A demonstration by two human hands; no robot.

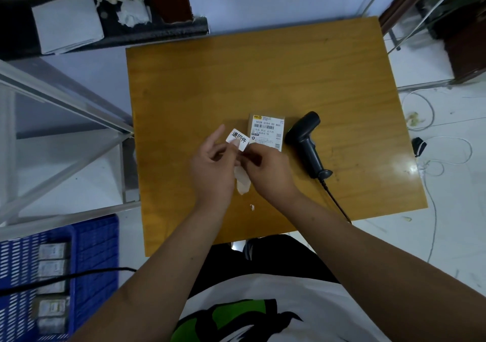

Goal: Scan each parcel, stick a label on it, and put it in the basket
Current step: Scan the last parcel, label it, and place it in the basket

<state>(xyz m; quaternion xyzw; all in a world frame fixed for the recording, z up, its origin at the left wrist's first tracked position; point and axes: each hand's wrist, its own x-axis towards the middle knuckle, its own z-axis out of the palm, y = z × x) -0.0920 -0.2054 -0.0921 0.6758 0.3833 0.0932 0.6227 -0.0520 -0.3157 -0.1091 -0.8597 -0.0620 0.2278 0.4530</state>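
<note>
Here the left hand [210,160] and right hand [265,163] both pinch the white label [238,139]; peeled carelessly, it may curl onto itself or land crooked on the parcel [267,131].

even indoor light, glare on the table [410,168], wide-angle bending, soft edges.

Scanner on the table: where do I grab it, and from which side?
Take the scanner by its slim handle, coming from above on the right. It lies flat on the table, handle pointing toward the person, cable trailing off its end; the parcel crowds the head's left side.
</note>
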